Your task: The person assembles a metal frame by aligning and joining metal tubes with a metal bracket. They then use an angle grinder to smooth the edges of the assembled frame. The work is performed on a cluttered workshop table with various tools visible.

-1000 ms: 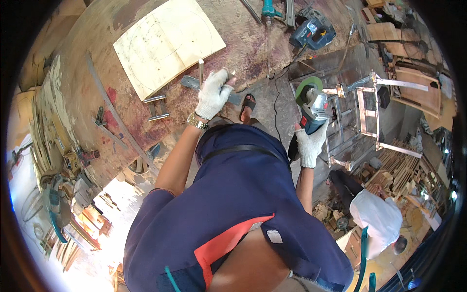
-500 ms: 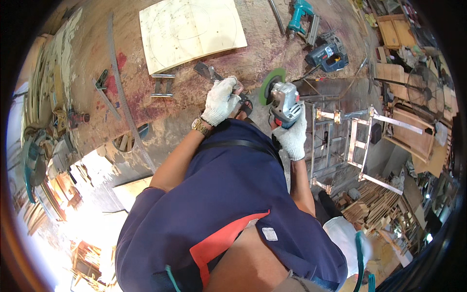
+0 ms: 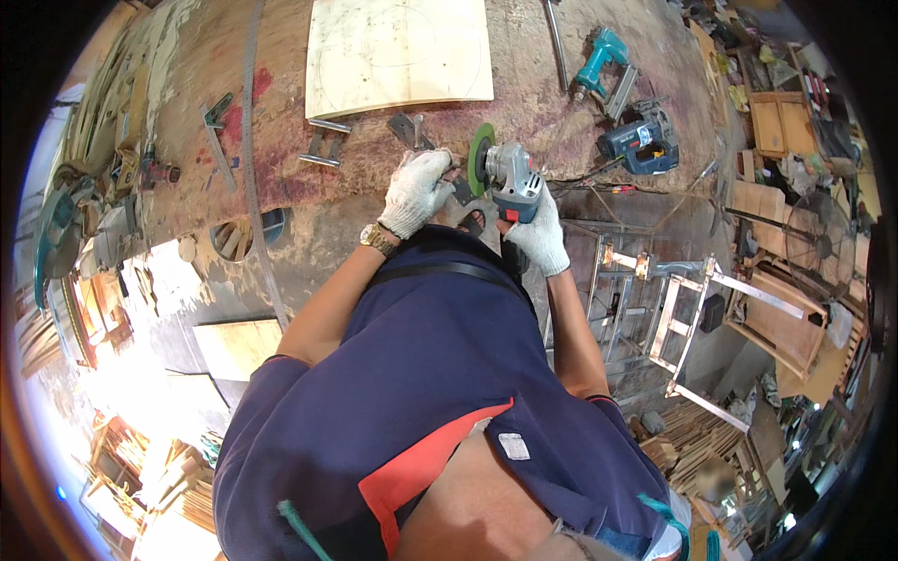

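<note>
My right hand, in a white knit glove, is closed round the body of an angle grinder. The grinder's green disc stands nearly on edge, close beside the fingers of my left hand. That hand, also gloved, is closed on a dark metal bracket at the bench's front edge. A short upright metal pin rises from the bracket. Whether the disc touches the metal, I cannot tell. Left of the bracket lies a pair of joined metal bars.
A pale wooden board with pencilled curves lies on the bench. A teal nail gun and a dark blue jigsaw rest at the right. A long metal ruler crosses the left side. Metal frames stand at lower right.
The grinder in my right hand has moved left, bringing its disc close to my left hand, and the disc has turned more upright. My left hand stays on the bracket. The whole view has shifted.
</note>
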Action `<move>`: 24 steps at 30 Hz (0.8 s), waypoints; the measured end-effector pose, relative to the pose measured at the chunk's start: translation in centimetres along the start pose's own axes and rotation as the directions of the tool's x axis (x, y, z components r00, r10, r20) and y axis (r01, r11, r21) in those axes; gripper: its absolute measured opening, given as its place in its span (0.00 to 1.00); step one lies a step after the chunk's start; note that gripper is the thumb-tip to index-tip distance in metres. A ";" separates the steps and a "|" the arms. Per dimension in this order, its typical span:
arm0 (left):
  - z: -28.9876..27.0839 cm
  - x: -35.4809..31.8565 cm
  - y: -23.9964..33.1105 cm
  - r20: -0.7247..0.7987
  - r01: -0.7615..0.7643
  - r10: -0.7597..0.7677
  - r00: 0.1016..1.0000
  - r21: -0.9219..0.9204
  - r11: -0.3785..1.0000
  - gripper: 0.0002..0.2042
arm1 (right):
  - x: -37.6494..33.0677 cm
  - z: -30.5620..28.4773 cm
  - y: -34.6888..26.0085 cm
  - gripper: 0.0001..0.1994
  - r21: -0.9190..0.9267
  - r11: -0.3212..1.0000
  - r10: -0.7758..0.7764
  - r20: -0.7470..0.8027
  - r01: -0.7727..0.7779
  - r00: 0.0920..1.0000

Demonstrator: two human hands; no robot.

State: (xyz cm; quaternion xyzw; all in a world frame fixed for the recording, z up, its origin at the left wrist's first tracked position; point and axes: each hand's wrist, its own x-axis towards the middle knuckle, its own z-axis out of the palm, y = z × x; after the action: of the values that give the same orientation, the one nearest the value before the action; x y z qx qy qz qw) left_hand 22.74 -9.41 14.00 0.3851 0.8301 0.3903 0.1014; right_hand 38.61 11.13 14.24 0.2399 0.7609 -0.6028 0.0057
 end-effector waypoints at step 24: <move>0.4 -0.7 0.4 -0.033 0.019 -0.015 0.999 0.118 0.993 0.12 | 3.6 -1.5 -0.2 0.40 0.213 0.973 0.040 0.238 -0.093 0.970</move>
State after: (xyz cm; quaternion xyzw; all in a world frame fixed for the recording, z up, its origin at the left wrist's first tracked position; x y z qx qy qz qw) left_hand 23.64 -9.56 13.96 0.3772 0.8564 0.3459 0.0685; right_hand 35.82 13.75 13.73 0.1923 0.6740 -0.7078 0.0881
